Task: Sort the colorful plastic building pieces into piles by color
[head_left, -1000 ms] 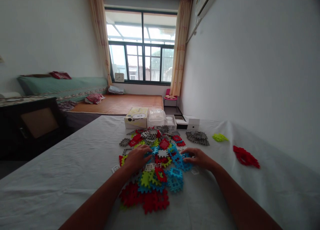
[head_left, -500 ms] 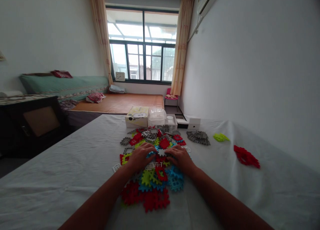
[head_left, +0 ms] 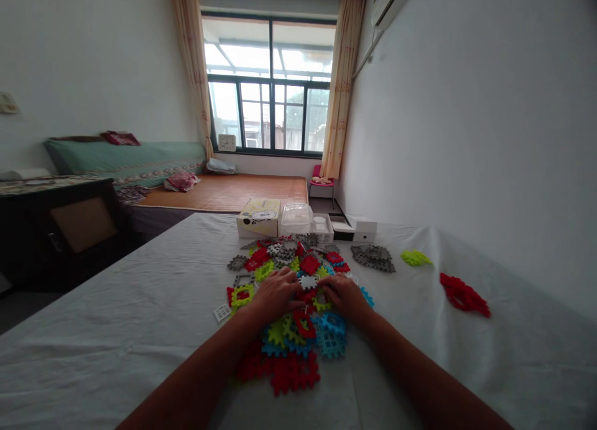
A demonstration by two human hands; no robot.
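A small white interlocking tile with toothed edges lies between my two hands, over a pile of toy tiles. My left hand is at its left edge, fingers bent and thumb lower down. From the other side, the curled fingers of my right hand meet its right edge. Just beyond is a red tile. Nearer me are a red frame tile, a blue lattice tile and several joined red tiles. A green frame tile sits left of my left hand. My palms hide part of the pile.
Along the far table edge stand a yellow box, a clear plastic container and a white box. Right of the pile lie grey tiles, green tiles and red tiles on the white cloth.
The white tile has shifted slightly right along with my hands. My right hand has drawn its fingers in, and a green tile shows beneath them. The whole view has shifted a little.
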